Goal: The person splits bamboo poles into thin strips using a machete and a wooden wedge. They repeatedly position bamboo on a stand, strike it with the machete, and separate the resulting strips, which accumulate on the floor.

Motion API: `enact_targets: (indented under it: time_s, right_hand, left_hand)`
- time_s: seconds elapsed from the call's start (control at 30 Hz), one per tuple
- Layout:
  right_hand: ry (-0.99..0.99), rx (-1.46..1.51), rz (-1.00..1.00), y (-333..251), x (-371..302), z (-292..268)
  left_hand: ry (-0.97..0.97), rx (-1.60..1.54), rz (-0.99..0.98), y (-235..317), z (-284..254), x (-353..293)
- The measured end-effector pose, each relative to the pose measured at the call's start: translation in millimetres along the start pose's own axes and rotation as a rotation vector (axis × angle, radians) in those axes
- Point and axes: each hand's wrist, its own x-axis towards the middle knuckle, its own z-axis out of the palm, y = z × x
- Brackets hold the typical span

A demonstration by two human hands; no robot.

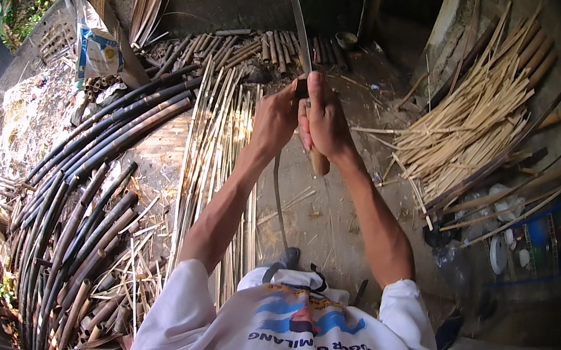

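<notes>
Above the dirt floor (332,210), a long knife (299,25) is clamped in the right hand (326,121), a thin bamboo strip (279,200) pinched by the left hand (275,119); a slip could cut fingers

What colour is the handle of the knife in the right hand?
Light brown, like wood: the knife handle shows below the right hand in the head view.

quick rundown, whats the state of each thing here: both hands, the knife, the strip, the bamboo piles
right hand: closed round the wooden handle of the knife
knife: held up, blade pointing away from the person
left hand: gripping the top of the thin strip
thin strip: hanging down from the hands, slightly bowed
dark bamboo poles: whole, laid side by side on the ground
pale split slats: loose heap
</notes>
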Motion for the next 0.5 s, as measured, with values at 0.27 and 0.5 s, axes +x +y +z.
enact_targets:
  time_s: [0.27, 0.5]
  right_hand:
    - [0.049, -0.017, 0.112, 2.9, -10.1, -13.8]
    - [0.123, -0.232, 0.102, -37.3, 31.4, -46.9]
  left_hand:
    - [-0.123, 0.084, 0.066, -9.5, 12.7, 4.0]
    - [-0.256, 0.132, -0.176, -98.4, 49.4, 0.2]
